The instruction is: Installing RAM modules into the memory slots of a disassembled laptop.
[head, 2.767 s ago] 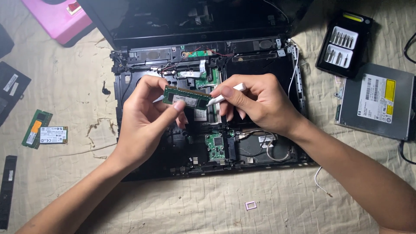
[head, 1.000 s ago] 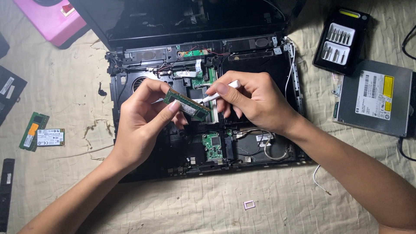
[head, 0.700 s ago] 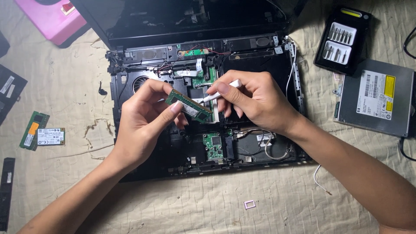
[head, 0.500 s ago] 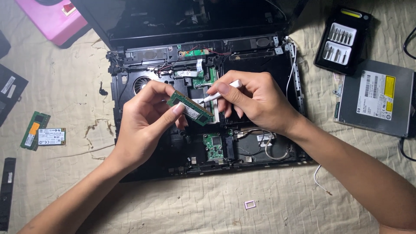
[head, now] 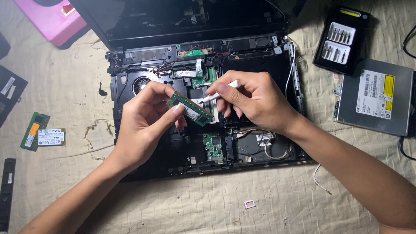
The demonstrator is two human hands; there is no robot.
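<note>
Memory module: tilted above opened laptop, edges pinched by left hand fingers. Right hand fingers grip white tool, tip touching module.

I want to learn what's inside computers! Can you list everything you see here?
Laptop: one, black, opened up, middle.
Memory stick: one, green, in left hand.
White tool: one, in right hand, tip at the stick.
Small circuit boards: two, green, left on cloth.
Disc drive: one, grey, right.
Screwdriver bit case: one, black, top right.
Pink box: one, top left.
Cloth: one, beige, underneath.
Left hand: one.
Right hand: one.
</note>
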